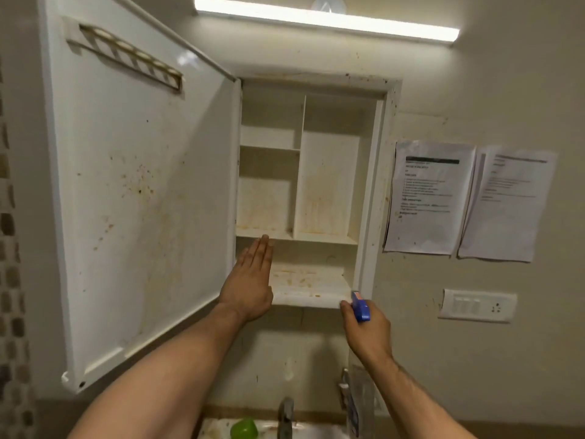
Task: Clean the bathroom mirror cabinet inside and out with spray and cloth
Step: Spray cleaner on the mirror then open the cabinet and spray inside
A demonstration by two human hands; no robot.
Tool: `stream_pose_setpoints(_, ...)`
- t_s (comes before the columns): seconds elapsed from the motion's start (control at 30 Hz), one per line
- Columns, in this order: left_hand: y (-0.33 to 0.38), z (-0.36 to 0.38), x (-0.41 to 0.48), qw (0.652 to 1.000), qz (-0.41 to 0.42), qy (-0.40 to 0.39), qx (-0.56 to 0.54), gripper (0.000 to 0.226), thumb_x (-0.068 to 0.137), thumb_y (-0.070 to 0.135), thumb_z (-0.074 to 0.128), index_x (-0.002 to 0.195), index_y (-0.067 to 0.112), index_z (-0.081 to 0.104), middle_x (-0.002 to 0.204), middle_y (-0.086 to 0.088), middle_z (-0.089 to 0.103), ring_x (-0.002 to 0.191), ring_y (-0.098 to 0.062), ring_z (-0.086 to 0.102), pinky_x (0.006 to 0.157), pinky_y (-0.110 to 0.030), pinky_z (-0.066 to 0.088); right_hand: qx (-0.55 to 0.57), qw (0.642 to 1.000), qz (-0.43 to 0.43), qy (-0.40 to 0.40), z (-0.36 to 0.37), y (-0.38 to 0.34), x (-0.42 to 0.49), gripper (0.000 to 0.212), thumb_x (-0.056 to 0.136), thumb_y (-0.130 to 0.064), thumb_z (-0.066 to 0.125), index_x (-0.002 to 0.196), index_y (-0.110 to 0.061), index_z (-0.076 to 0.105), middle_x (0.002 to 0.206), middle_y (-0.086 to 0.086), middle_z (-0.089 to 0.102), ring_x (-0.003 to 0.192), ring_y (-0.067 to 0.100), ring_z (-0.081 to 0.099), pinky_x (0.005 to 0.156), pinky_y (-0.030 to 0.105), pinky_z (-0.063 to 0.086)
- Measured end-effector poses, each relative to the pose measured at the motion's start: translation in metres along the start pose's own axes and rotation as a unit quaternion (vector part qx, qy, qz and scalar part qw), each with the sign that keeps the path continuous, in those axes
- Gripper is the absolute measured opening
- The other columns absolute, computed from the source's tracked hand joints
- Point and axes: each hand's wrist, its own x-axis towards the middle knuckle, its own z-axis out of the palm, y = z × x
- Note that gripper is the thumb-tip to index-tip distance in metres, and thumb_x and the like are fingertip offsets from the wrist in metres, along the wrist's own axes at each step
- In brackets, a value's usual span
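The white mirror cabinet [370, 191] stands open, its shelves bare and stained with brown marks. Its door [136, 191] is swung out to the left, the inner face spotted with stains. My left hand [250, 280] reaches into the bottom shelf with straight fingers, held flat by the left inner wall. My right hand [367, 331] grips a spray bottle with a blue head [361, 307], its nozzle pointing at the front edge of the bottom shelf [310, 286]. The clear bottle body hangs below my wrist. No cloth is in view.
A tap [286, 416] and a stained sink with a green object [243, 428] lie below. Two printed sheets [430, 198] hang on the wall to the right, above a switch plate [478, 305]. A tube light [326, 19] glows overhead.
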Motion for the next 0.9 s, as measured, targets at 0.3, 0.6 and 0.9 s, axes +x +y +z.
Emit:
stream_pose_setpoints(0.3, 0.008, 0.056, -0.069, 0.995, -0.019, -0.102, 0.006, 0.092, 0.098, 0.038, 0.041, 0.16, 0.009, -0.021, 0.166, -0.011, -0.033, 0.156, -0.024, -0.025, 0.129, -0.04, -0.006, 0.022, 0.99, -0.018, -0.14, 0.077, -0.017, -0.025, 0.017, 0.097, -0.03, 0.067, 0.085, -0.019, 0.063, 0.074, -0.001, 0.066, 0.065, 0.012, 0.061, 0.054, 0.008, 0.044)
stream_pose_setpoints(0.6, 0.004, 0.059, -0.069, 0.991, -0.025, -0.13, -0.005, 0.103, 0.093, 0.043, 0.05, 0.16, 0.014, -0.023, 0.163, -0.006, -0.04, 0.153, -0.021, -0.031, 0.129, -0.04, -0.006, -0.057, 0.983, -0.051, -0.164, 0.108, -0.033, -0.016, 0.022, 0.1, -0.033, 0.063, 0.083, -0.02, 0.056, 0.07, -0.005, 0.057, 0.061, 0.007, 0.053, 0.052, 0.01, 0.037)
stream_pose_setpoints(0.9, 0.005, 0.064, -0.068, 0.99, -0.042, -0.134, -0.035, 0.108, 0.092, 0.045, 0.051, 0.157, 0.013, -0.03, 0.16, -0.005, -0.044, 0.151, -0.021, -0.035, 0.129, -0.039, -0.006, -0.016, 0.999, 0.017, -0.04, 0.051, -0.02, 0.013, 0.023, 0.098, -0.03, 0.066, 0.099, -0.007, 0.07, 0.086, 0.011, 0.07, 0.081, 0.031, 0.066, 0.062, 0.026, 0.045)
